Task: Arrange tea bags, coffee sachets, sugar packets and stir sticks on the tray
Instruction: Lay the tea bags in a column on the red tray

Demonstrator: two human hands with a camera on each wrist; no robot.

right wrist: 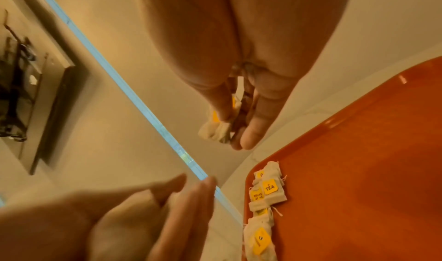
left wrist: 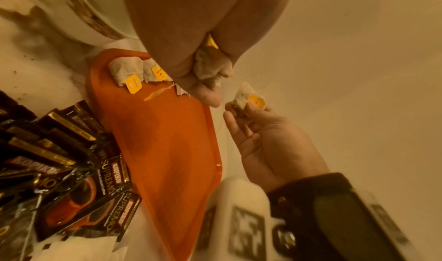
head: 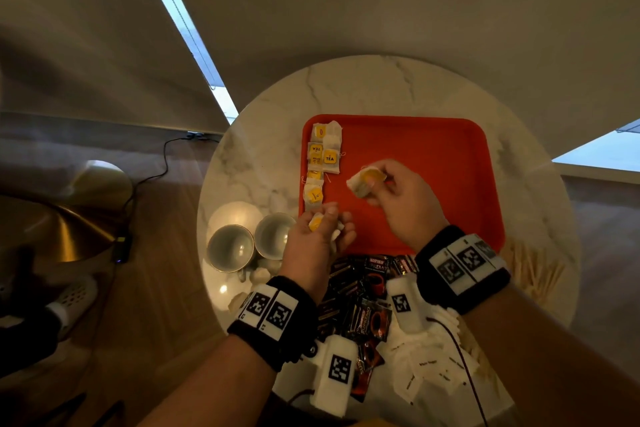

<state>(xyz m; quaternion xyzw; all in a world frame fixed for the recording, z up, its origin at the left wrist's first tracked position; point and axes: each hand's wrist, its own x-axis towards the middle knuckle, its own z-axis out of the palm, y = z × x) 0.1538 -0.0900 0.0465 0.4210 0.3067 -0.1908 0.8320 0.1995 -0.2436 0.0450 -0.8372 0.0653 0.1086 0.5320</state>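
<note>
Right hand grip: pinching one tea bag above the orange tray. Left hand grip: curled round more, perhaps several. Left edge of tray: column of laid tea bags. Near, on the tabletop: coffee sachets.

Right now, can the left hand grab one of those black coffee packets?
Probably not yet. The left hand is holding tea bags, so it's full. The coffee sachets lie uncovered just below it, beside the tray.
</note>
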